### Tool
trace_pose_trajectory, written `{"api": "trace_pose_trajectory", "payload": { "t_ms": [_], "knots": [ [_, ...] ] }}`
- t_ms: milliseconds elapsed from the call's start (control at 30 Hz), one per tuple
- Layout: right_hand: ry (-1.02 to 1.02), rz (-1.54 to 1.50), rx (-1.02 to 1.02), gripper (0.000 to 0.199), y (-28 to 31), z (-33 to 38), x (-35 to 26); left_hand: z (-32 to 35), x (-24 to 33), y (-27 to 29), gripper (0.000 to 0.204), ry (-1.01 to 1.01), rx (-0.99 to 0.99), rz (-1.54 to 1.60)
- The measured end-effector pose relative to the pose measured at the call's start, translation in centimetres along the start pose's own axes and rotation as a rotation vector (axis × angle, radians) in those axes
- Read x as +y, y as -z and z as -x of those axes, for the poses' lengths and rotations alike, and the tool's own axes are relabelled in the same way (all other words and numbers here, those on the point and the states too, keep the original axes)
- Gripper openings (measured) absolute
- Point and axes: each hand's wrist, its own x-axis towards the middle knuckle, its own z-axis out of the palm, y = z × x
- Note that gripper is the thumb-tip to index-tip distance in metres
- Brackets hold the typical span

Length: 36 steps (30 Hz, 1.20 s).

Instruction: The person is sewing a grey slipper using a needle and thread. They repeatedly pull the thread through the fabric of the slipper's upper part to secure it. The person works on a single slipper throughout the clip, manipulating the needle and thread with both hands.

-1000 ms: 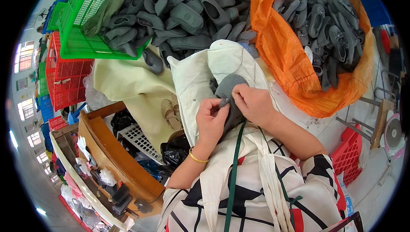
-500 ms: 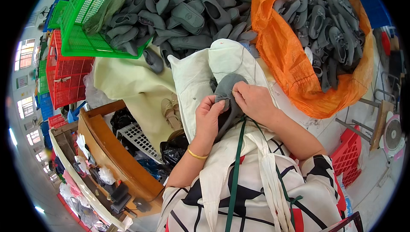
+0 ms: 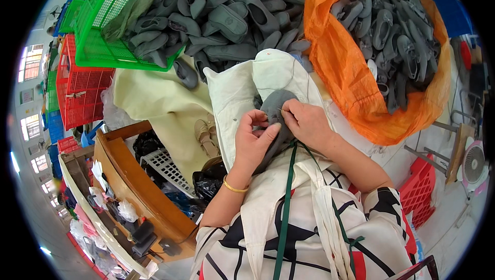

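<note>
A grey cloth shoe rests on my lap, over the white padded cloth. Curled round the shoe's near left side is my left hand, its thumb pressed on the grey fabric and its fingers bent. My right hand lies on the other side, thumb and forefinger pinched together against the shoe. A thin pale sliver shows at those fingertips, too small to name. Both palms hide part of the shoe.
Grey shoes are heaped ahead, beside a green basket. An orange sack holding more shoes stands at right. A wooden drawer unit is at left, a red crate and a fan at right.
My left thumb and fingers have spread from a pinch on the shoe's edge, the thumb sliding right across the fabric. My right hand stays nearly in place.
</note>
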Motion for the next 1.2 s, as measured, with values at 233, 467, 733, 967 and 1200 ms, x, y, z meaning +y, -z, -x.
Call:
{"api": "trace_pose_trajectory", "payload": {
  "t_ms": [233,467,733,967,1200],
  "knots": [
    [0.02,-0.039,0.033,0.01,-0.5,0.0,0.5,-0.7,1.6,-0.8,0.029,-0.323,0.03,-0.695],
    [0.032,0.1,0.007,0.014,-1.7,-0.6,0.7,-2.4,-0.3,-0.4,0.015,-0.335,0.138,-0.522],
    [-0.01,-0.074,-0.088,0.013,-3.2,-1.9,1.1,-1.6,-1.2,1.6,0.015,0.183,0.099,0.344],
    [-0.045,-0.318,0.007,0.011,-3.9,-2.2,0.5,-2.5,0.2,2.9,0.024,0.106,-0.023,-0.174],
    [0.111,-0.215,-0.061,0.027,-3.5,-1.7,0.9,-3.6,0.5,3.1,0.027,-0.285,-0.079,-0.673]
  ]
}}
